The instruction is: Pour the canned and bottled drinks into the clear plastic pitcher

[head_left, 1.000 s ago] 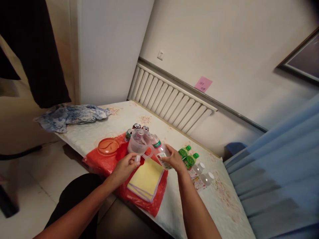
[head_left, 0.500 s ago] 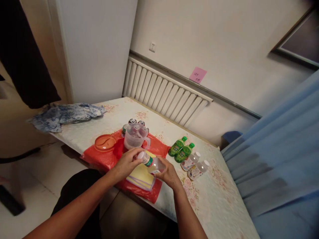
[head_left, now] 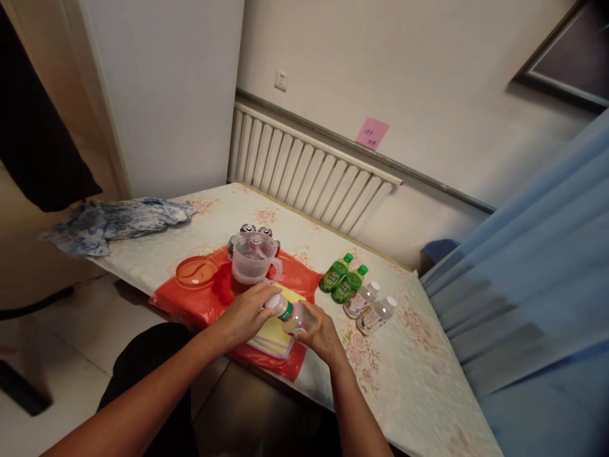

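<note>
A clear plastic bottle [head_left: 295, 315] with a white cap and a green label band is tilted between my hands. My right hand [head_left: 323, 333] is wrapped round its lower body. At the capped end, my left hand [head_left: 250, 311] has its fingers closed against the cap. Below the bottle lies a folded yellow cloth [head_left: 271, 339] on a red plastic sheet [head_left: 178, 295]. Just beyond my left hand stands a translucent plastic jug [head_left: 250, 257] with a handle and dark liquid low inside. Left of the jug is an orange round lid [head_left: 196, 271].
Several drink cans [head_left: 248, 228] stand behind the jug. To the right are two green-capped bottles [head_left: 349, 285] and two white-capped bottles [head_left: 377, 315] on the flowered tablecloth [head_left: 404, 381]. A blue patterned cloth [head_left: 128, 222] hangs over the left edge; a radiator [head_left: 309, 165] runs behind.
The view has shifted slightly, moving the table items a little left and up in the picture. My hands keep the same hold on the bottle, the left one lying closer over the cap.
</note>
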Demonstrator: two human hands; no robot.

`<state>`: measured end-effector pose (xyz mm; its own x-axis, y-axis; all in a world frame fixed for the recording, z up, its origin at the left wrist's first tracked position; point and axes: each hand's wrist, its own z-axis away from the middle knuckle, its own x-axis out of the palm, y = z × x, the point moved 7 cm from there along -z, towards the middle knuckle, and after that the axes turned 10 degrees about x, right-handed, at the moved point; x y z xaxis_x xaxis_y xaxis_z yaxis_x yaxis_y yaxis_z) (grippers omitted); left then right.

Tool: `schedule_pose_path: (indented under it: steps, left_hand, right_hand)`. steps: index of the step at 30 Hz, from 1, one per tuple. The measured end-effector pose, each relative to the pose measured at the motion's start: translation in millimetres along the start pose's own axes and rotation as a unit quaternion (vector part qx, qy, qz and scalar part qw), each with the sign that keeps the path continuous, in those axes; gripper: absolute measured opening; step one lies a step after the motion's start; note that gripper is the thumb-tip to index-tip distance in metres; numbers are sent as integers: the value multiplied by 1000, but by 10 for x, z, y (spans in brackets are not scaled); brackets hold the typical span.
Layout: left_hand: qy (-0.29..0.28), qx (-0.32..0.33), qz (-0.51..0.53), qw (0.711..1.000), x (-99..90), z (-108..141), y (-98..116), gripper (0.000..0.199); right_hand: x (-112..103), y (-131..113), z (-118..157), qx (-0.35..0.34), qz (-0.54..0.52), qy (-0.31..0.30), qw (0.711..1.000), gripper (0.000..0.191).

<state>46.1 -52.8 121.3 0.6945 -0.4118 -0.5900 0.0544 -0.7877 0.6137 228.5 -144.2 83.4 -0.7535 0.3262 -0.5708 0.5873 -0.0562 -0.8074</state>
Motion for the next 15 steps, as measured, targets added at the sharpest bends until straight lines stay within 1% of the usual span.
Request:
schedule_pose_path:
  steps: [5,8,10,12,15]
  left_hand:
    - [14,1,33,999,72,-84,27,45]
    - [30,-20,56,998,130,-114,-25,55]
    - [48,-35,64,996,189,-99,-117,60]
    - [58,-56,56,995,300,-46,-267,55]
    - [18,-92,29,995,604,75,-561,38]
  right_hand:
    - [16,158,42,43,-63,2,997,77]
    - [19,283,36,67,-128,-16,989,79]
    - [13,361,-8,73,-183,-28,980,78]
    - [-11,431,-95,72,-234,-22,969,76]
    - [-56,545,-303,83,-290,18,953,77]
